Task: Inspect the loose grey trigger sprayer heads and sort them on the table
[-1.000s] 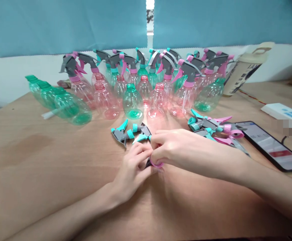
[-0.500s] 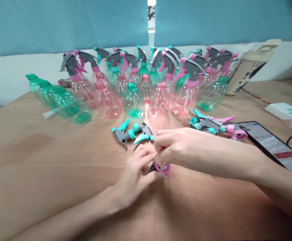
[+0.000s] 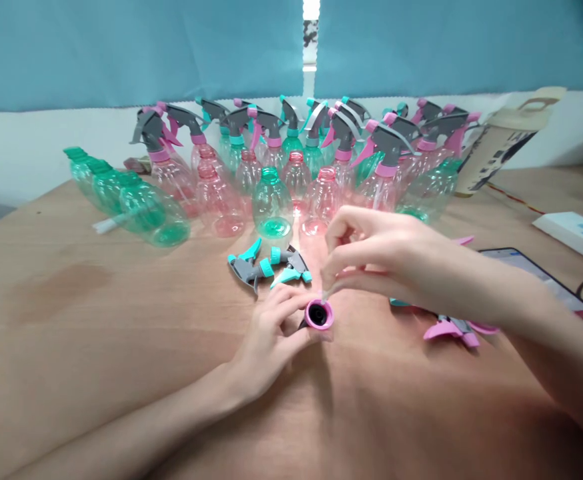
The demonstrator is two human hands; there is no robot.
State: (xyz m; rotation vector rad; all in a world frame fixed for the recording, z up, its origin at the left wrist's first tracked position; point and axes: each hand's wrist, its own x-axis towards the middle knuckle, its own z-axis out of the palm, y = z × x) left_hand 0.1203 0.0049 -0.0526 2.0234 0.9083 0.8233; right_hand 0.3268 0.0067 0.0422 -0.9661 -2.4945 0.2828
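Note:
My left hand [image 3: 274, 337] is closed round a spray trigger head [image 3: 318, 315]. Its pink collar faces up, showing a dark hollow inside, while most of the grey body is hidden by my fingers. Just above the collar, my right hand [image 3: 384, 257] pinches thumb and fingers together on a small whitish piece [image 3: 324, 296], too small to name. Beyond my left hand lie two loose trigger heads, one turquoise and grey [image 3: 247, 268], the other [image 3: 291, 265] beside it. More loose trigger heads [image 3: 454, 328] with pink parts lie partly hidden under my right forearm.
Behind my hands stand open green [image 3: 271, 203] and pink bottles [image 3: 219, 207], with several bottles wearing trigger heads at the back. Green bottles [image 3: 154, 213] and whitish tubes [image 3: 116, 222] are at the left. A phone [image 3: 546, 280], white power strip [image 3: 574, 233] and beige tumbler [image 3: 504, 143] are at the right.
My right hand has lifted up and away from the pink collar, so its opening now shows. The loose heads at the right are now more covered by my arm.

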